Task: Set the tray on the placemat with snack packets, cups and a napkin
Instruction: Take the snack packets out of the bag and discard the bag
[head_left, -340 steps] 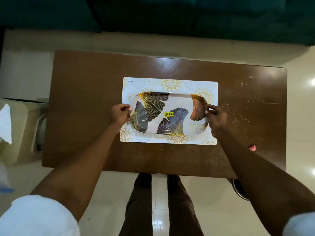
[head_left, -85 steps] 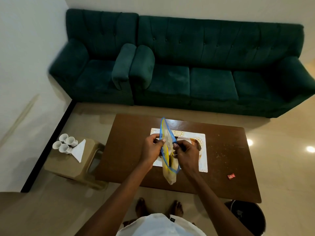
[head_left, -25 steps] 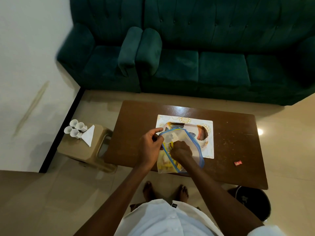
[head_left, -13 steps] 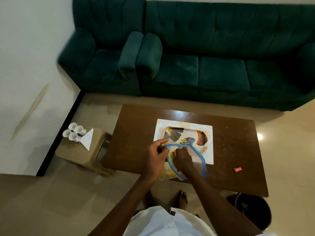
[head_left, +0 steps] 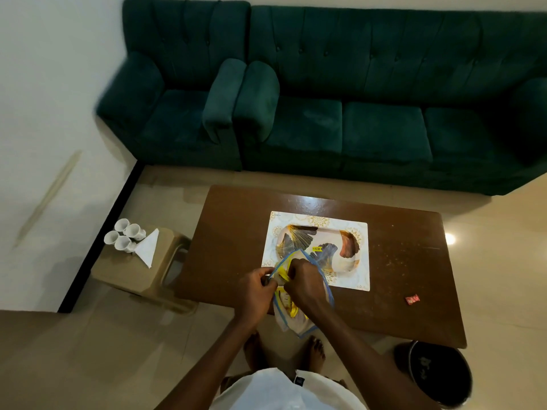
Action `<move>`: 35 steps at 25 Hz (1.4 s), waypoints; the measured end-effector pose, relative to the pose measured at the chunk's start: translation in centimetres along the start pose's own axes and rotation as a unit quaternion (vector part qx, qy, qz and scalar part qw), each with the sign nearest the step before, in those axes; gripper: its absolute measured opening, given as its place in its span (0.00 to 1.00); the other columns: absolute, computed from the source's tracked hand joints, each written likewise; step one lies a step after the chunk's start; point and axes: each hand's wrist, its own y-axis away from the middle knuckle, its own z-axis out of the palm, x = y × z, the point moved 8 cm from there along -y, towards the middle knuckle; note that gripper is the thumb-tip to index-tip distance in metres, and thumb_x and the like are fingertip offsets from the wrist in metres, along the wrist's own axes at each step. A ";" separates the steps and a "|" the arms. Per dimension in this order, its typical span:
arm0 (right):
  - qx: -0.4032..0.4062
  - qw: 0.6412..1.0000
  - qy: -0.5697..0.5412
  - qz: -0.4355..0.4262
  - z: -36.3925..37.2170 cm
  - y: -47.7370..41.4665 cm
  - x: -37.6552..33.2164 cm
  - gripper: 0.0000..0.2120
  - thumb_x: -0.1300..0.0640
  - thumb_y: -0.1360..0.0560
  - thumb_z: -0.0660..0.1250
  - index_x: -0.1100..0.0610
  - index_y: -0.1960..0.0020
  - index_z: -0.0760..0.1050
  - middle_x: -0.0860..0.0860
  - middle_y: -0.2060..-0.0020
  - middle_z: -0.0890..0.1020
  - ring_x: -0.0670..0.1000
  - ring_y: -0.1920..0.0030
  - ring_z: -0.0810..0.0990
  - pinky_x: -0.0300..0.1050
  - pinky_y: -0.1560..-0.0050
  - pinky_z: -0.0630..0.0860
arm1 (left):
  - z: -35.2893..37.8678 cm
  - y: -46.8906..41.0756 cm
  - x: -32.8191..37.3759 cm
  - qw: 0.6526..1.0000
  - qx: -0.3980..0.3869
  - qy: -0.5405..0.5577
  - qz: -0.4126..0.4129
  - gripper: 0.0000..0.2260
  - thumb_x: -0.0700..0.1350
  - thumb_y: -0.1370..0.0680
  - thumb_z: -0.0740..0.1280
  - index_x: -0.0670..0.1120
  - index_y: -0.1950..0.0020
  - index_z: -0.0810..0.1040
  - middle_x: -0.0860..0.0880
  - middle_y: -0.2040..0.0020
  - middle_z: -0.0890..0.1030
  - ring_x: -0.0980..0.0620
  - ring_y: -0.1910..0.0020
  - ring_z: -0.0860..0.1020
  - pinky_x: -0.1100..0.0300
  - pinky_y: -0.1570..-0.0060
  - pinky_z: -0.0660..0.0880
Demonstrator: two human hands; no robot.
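Observation:
A leaf-patterned tray lies on a white placemat on the brown table. Over the table's near edge I hold a clear zip bag with a blue rim and yellow snack packets inside. My left hand pinches the bag's left rim. My right hand is at the bag's mouth, closed on a yellow packet. Several white cups and a folded white napkin sit on a beige stool at the left.
A dark green sofa runs behind the table. A small red wrapper lies on the table's right side. A black bin stands on the floor at the table's near right corner. My bare feet are below the bag.
The tray was set on the placemat earlier. Since a second ago, my right hand has come up from deep inside the bag to its mouth, with a yellow packet showing there.

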 end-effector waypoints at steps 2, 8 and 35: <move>0.014 0.999 -0.023 -0.031 -1.4 1.1 -0.7 0.10 0.70 0.35 0.69 0.59 0.60 0.72 0.54 0.61 0.76 0.56 0.59 0.75 0.45 0.64 0.64 | 0.0 -0.6 -1.2 1.000 0.005 0.001 -0.021 0.12 0.42 0.23 0.72 0.46 0.40 0.86 0.53 0.62 0.83 0.62 0.67 0.78 0.73 0.70 0.72; 0.095 0.985 -0.126 -0.064 -8.7 3.5 -2.9 0.20 0.72 0.33 0.73 0.52 0.48 0.75 0.41 0.53 0.73 0.51 0.55 0.81 0.41 0.64 0.78 | -1.2 -3.3 -5.3 0.995 0.019 -0.058 -0.076 0.11 0.45 0.24 0.72 0.45 0.44 0.87 0.44 0.54 0.88 0.44 0.55 0.87 0.50 0.56 0.82; -0.078 0.993 0.037 0.086 6.6 -21.9 11.0 0.17 0.70 0.21 0.64 0.67 0.34 0.79 0.65 0.36 0.81 0.64 0.33 0.79 0.54 0.35 0.75 | -2.3 -9.4 -12.9 0.977 0.075 0.124 -0.157 0.11 0.39 0.20 0.67 0.41 0.40 0.85 0.42 0.56 0.87 0.45 0.60 0.87 0.44 0.61 0.86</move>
